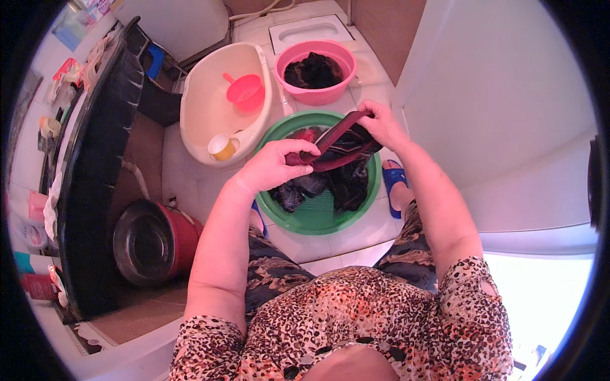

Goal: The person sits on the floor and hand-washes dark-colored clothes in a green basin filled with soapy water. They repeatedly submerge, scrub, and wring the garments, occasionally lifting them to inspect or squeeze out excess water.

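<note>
Between my hands, a dark garment with a maroon waistband (346, 159) is stretched out, its opening facing up toward me. The fingers of my left hand (274, 165) close on one end of the band, and my right hand (384, 129) pinches the other end, farther out. Beneath it is a round green basin (278, 219) with a ridged washboard area (316, 213) at its near side. Wet dark clothes (352, 184) lie in the basin, with a bit of red cloth (305, 134) at the far side. The garment hides part of the basin's contents.
A pink basin (318, 96) of dark clothes stands beyond. Left of it, a cream baby bath (194, 114) holds a red scoop (246, 92) and a yellow cup (221, 147). A red bucket-like basin (184, 238) is under the black counter (95, 190); a white panel (495, 114) rises right.
</note>
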Motion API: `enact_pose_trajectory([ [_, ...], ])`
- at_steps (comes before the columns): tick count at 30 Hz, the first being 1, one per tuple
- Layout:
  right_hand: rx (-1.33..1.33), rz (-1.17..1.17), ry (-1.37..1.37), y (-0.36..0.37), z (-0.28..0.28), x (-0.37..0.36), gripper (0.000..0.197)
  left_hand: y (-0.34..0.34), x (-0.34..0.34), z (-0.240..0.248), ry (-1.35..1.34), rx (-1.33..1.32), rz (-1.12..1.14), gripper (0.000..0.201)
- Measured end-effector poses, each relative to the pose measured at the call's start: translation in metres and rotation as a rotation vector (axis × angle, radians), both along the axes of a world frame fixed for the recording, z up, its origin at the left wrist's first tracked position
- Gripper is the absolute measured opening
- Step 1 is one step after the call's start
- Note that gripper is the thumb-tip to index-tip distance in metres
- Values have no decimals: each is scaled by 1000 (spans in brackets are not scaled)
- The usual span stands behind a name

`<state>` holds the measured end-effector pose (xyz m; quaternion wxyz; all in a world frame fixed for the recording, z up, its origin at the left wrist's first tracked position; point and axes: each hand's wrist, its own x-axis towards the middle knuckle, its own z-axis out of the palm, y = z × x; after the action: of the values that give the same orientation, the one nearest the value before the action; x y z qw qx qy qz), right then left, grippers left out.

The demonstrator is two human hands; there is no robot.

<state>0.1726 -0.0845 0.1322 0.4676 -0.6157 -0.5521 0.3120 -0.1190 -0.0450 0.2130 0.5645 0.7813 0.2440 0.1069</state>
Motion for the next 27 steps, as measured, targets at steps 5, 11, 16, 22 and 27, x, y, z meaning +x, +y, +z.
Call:
enact_pose_trajectory([
  [5, -113, 118, -378, -12, 8, 17, 13, -7, 6, 5, 34, 347, 39, 40],
  [11, -241, 11, -568, 1, -34, 44, 13, -8, 6, 5, 74, 613, 16, 41],
  [16, -133, -29, 44, 15, -36, 74, 21, -15, 9, 9, 293, 822, -60, 42],
  [22, -97, -117, 44, -2, 22, 52, 30, -18, 8, 8, 435, 869, 39, 43],
  [27, -56, -111, 113, -3, 38, 43, 31, -14, 12, 4, 525, 862, -35, 27],
])
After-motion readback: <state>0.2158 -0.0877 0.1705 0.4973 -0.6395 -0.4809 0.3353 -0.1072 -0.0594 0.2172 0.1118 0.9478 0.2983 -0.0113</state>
